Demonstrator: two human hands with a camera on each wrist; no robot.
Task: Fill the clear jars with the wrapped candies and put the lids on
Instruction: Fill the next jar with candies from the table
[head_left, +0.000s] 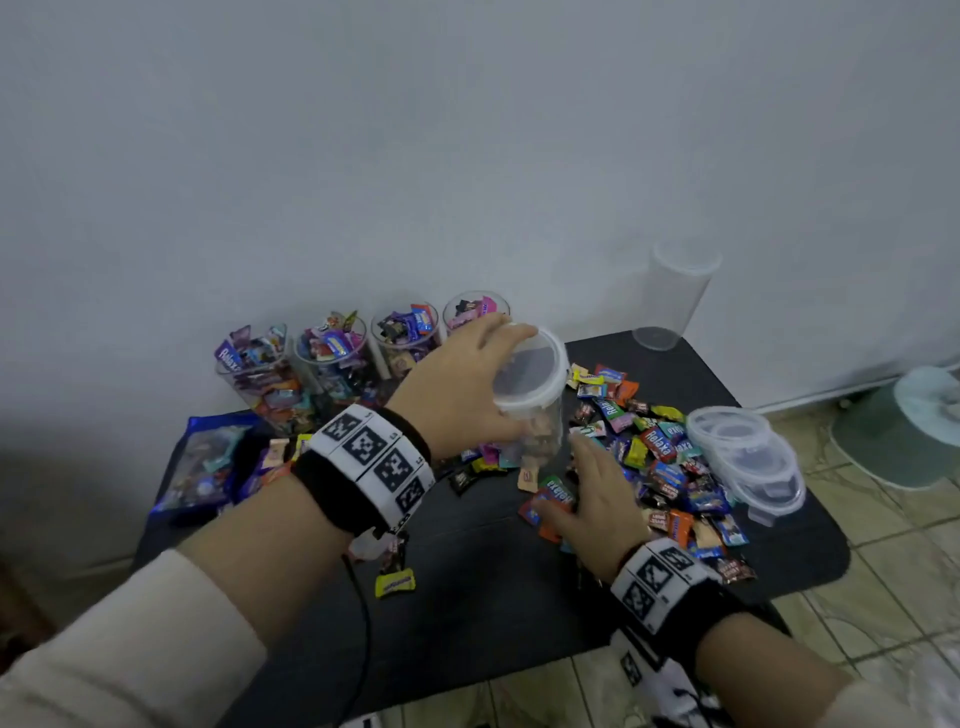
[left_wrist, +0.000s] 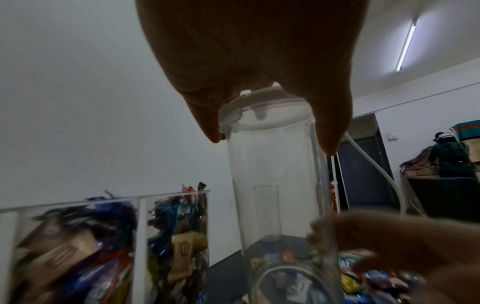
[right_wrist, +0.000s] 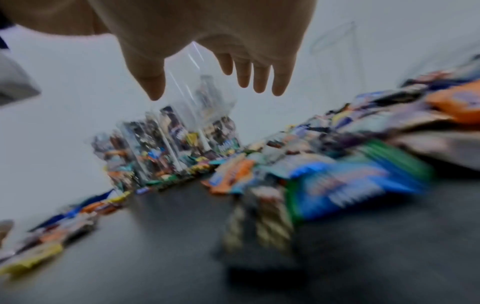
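- Right wrist view: smeared by motion throughout; loose candies (right_wrist: 358, 181) on the desk (right_wrist: 166, 257) showed as colour streaks, wrapper print unreadable.
- Filled jars (right_wrist: 166, 144), same view: outlines doubled, count uncertain.
- Lidded jar (head_left: 535, 395), head view: near side covered by the left hand (head_left: 457, 384); lower wall merged with wrappers behind, contents unclear.
- Candies under the right hand (head_left: 597, 493): hidden.
- Right hand (left_wrist: 405, 246), left wrist view: blurred, cut by the right edge.
- Blue bag (head_left: 200, 467): dim, label illegible.
- Lid stack (head_left: 748, 462): count indistinct.
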